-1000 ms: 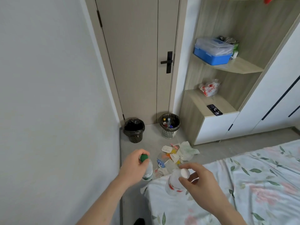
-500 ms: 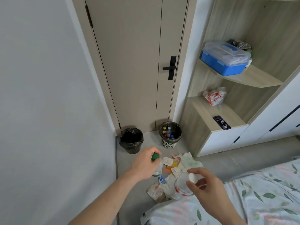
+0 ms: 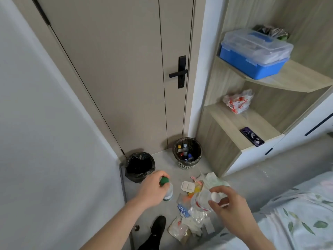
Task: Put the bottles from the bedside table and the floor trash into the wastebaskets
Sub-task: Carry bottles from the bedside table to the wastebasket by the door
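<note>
Left hand (image 3: 151, 191): fingers curled round the neck of a green-capped bottle (image 3: 166, 188), held upright over the floor.
Right hand (image 3: 228, 206): fingertips pinch the white cap of a clear bottle (image 3: 201, 199) with a red label, tilted.
Floor trash (image 3: 191, 213): wrappers and bags scattered below and between the hands.
Black-lined wastebasket (image 3: 139, 166): just beyond the left hand.
Mesh wastebasket (image 3: 187, 153): farther ahead between the hands, bottles inside.
Bed (image 3: 297, 217): right of the right hand.
</note>
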Demonstrator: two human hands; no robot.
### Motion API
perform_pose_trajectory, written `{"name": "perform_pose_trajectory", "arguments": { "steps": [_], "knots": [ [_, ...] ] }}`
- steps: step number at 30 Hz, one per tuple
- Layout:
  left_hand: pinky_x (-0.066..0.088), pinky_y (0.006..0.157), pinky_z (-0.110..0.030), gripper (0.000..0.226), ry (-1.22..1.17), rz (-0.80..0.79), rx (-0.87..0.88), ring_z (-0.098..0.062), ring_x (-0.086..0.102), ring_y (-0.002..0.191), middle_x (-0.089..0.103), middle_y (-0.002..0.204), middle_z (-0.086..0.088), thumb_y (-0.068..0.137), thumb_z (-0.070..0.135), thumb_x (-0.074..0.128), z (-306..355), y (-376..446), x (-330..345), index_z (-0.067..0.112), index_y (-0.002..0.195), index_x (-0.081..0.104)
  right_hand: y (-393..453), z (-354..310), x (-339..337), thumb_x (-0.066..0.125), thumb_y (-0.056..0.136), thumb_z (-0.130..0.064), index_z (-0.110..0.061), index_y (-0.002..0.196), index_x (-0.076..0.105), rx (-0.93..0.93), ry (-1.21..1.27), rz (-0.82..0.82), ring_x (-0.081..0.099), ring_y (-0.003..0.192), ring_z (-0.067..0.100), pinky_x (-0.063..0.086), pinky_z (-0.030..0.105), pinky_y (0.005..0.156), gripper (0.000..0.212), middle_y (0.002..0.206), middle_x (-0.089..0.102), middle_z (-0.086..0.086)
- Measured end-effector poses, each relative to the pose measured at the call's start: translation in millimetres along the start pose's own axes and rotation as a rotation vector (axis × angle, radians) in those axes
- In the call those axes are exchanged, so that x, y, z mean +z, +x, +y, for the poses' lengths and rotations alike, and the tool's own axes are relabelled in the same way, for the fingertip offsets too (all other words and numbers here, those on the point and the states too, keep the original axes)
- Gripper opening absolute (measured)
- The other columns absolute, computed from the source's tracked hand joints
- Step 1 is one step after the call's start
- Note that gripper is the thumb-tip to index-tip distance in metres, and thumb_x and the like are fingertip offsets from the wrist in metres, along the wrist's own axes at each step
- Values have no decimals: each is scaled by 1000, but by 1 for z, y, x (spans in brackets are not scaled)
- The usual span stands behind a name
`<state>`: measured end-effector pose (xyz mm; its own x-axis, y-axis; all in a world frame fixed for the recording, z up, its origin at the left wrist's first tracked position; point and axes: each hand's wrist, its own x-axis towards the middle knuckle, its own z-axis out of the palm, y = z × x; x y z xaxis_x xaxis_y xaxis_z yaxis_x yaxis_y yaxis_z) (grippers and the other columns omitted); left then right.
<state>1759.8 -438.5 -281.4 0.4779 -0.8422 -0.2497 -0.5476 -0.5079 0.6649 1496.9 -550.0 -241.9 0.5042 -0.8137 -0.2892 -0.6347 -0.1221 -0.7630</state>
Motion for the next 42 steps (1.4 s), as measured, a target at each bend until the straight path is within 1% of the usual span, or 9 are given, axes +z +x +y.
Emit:
{"name": "perform_pose_trajectory", "arguments": {
  "steps": [3,8,12,17,27,30,36,39,42],
  "knots": [
    [51,88,-29,20,61,-98,17,-6,59,95,60,109,14,92,27,62,-11,63,-17,29,112,65,55,-16,17,81,81,-26,-40,93,67,72,14,17,68,73,-2,54,20,64,24,98,70,-23],
    [49,101,-34,26,181,-246,54,-13,60,109,54,122,13,96,32,57,-21,142,-45,30,121,63,115,-47,32,78,84,-23,-38,97,65,146,32,38,64,77,-8,46,9,59,24,105,68,-26],
    [48,103,-34,25,225,-311,35,-17,61,109,49,125,9,97,31,57,-23,187,-49,29,121,65,142,-55,29,78,85,-27,-42,96,63,169,-5,57,64,78,-10,47,8,60,24,110,63,-29],
    [46,104,-33,22,219,-322,32,-17,60,111,48,125,7,98,29,57,-19,220,-36,32,117,66,156,-40,24,78,84,-30,-43,96,63,198,-21,77,67,75,-6,54,18,66,23,110,61,-26],
    [46,102,-29,27,179,-385,-72,-18,60,111,44,128,2,100,23,55,-31,320,10,27,125,64,227,5,28,72,87,-33,-40,108,64,290,-69,5,68,77,-3,56,20,72,24,117,57,-23],
    [47,104,-32,25,177,-419,-124,-19,60,110,44,129,0,98,22,55,-36,379,32,27,122,64,283,15,31,72,87,-29,-38,108,65,337,-59,-9,69,78,1,57,20,73,24,117,57,-20],
    [53,98,-34,26,187,-466,-247,-22,63,99,43,125,-2,99,19,55,-59,486,85,23,123,63,412,54,61,68,86,-23,-42,102,63,431,-66,-44,65,79,1,45,11,60,25,116,57,-15],
    [53,99,-35,24,203,-490,-244,-23,64,100,43,122,0,99,20,56,-79,533,118,25,121,63,470,90,85,65,86,-17,-37,103,67,500,-54,-44,65,86,7,39,7,60,27,117,59,-11],
    [51,101,-33,22,204,-507,-211,-22,63,106,45,125,1,99,21,58,-103,572,155,26,119,63,515,129,112,66,85,-16,-34,103,68,556,-41,-33,66,85,11,43,12,63,26,118,59,-9]
  ]
}}
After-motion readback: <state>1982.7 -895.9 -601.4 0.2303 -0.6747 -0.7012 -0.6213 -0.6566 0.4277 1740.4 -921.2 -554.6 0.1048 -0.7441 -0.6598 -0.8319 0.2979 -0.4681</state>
